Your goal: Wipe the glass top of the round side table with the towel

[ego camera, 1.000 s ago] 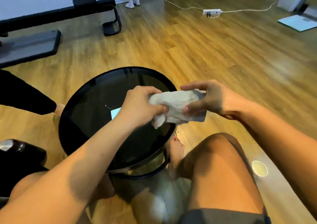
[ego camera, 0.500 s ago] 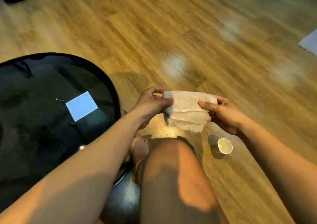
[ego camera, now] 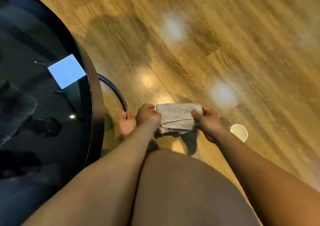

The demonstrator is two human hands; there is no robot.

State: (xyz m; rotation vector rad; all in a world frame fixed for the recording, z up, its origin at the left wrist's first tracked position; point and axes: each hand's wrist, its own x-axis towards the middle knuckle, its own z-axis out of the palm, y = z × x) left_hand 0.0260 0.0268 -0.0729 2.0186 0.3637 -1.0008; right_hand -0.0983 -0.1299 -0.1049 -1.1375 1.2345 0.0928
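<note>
Head view showed both hands gripping a folded towel (ego camera: 176,117) out over the wooden floor (ego camera: 225,44), well clear of the round side table (ego camera: 94,94) whose dark glass top (ego camera: 43,104) filled the left of the frame. Left hand (ego camera: 147,117) was closed on the towel's left end, its fingers curled over the top edge and the thumb apparently tucked behind; right hand (ego camera: 207,122) was closed on the right end, with the thumb (ego camera: 194,113) pressed flat on the near face and the other fingers wrapped behind. Between the two sets of fingers the cloth was stretched into a thick, layered pad, its long axis running left to right from one grip to the other, roughly level, the broad face turned up toward the camera and loose lower edges hanging below the knuckles. Such a hold probably served to tidy or refold the pad into a firm wiping face before it went to the glass, which no cloth touched at this moment. Beyond the right hand's outer fingers, near but apart, a paper cup (ego camera: 239,132) stood on the floor. A bare foot (ego camera: 126,122) rested just beside the left hand's knuckles, against the table's base ring (ego camera: 119,94); a bare knee lay below the wrists.
</note>
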